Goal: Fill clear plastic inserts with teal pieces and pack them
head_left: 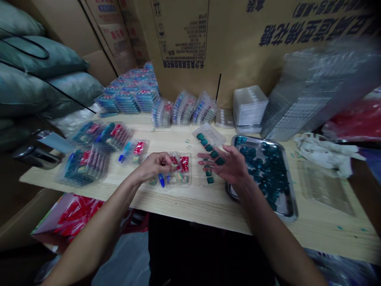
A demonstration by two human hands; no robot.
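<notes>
My left hand [157,166] is closed in a pinch at the left edge of a clear plastic pack [186,178]. What its fingertips hold, if anything, is hidden. That pack shows a red printed piece [184,163] and small pale items, with a blue piece [161,180] beside it. My right hand [230,165] is open, fingers spread, and slightly blurred. A slanting row of dark teal pieces [209,147] runs by its fingertips; whether they touch is unclear. More teal pieces [210,180] lie below the fingers. Behind the row is a translucent plastic tray [212,133].
A metal tray [293,198] of teal pieces stands right of my right hand. Filled packs [85,165] are stacked at left, more [183,109] along the back. Clear empty trays [250,105] pile up before a large carton [238,51]. A white cloth [324,153] lies far right.
</notes>
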